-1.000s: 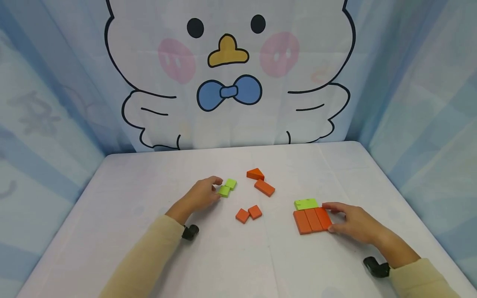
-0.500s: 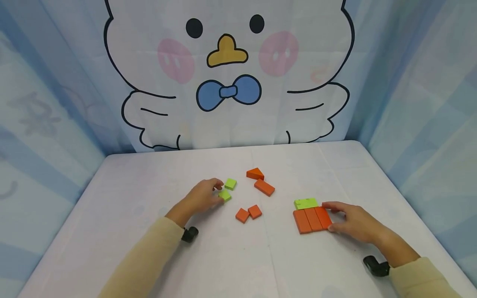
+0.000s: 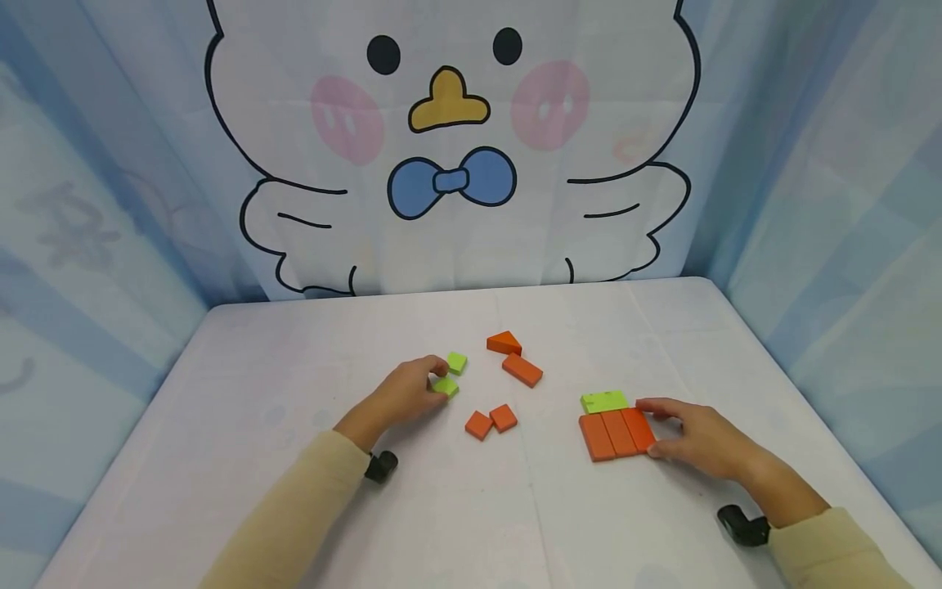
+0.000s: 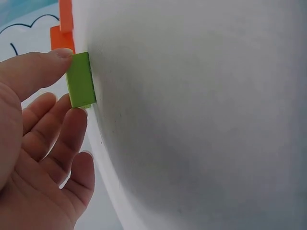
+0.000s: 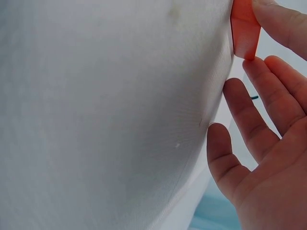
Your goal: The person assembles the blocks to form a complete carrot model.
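My left hand (image 3: 436, 378) pinches a small green square block (image 3: 445, 386) on the white table (image 3: 280, 491); in the left wrist view the green block (image 4: 80, 80) sits between thumb and fingertip. A second green square (image 3: 456, 362) lies just beyond it, apart. My right hand (image 3: 655, 427) holds the right end of a row of three orange blocks (image 3: 616, 433), with a green block (image 3: 604, 402) along the row's far edge. In the right wrist view thumb and forefinger pinch the orange block (image 5: 244, 28).
Between the hands lie two small orange squares (image 3: 479, 425) (image 3: 504, 418), an orange rectangle (image 3: 522, 370) and an orange wedge (image 3: 504, 343). A curtain with a cartoon bird (image 3: 449, 164) closes the table's far side; blue curtains flank it.
My left hand has drawn its green square a little toward me, away from the other green square. My right hand and the orange row have not moved.
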Motion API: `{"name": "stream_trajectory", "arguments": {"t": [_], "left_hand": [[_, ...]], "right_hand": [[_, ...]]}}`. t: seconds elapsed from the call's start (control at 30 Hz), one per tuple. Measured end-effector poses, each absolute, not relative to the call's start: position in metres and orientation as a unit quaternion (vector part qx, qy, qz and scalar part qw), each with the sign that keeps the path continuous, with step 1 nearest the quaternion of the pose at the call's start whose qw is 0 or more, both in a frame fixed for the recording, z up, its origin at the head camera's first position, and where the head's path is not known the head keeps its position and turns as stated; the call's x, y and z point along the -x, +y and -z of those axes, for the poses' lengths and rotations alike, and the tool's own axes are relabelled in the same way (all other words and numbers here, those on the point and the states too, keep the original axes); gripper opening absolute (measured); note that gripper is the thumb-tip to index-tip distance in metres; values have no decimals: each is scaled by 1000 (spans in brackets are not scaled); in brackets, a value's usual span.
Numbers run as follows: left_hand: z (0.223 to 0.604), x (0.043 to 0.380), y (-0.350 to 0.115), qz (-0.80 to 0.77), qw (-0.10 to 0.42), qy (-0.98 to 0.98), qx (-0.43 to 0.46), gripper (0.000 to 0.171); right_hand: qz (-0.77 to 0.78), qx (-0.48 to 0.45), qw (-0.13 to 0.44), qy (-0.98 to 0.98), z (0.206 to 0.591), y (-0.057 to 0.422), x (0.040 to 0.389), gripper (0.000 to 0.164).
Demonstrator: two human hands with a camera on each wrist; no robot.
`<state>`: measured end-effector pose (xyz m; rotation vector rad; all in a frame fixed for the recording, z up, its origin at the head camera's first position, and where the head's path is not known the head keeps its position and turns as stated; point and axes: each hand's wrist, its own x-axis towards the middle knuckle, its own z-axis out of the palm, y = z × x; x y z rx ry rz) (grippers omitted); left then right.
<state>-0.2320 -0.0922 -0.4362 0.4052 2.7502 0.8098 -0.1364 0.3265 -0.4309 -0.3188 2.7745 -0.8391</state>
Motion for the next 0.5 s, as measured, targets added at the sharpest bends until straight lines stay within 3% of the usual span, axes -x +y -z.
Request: {"name": "stream_trajectory", "arguments": {"t": [0.27, 0.5], "left_hand": [[425, 230, -76, -263, 83, 947, -165, 44], [416, 232, -35, -275, 87, 933, -214, 40]], "right_hand": [[282, 111, 111, 946, 431, 329, 138, 64], [284, 117, 110, 945, 432, 331, 138, 65]]}}
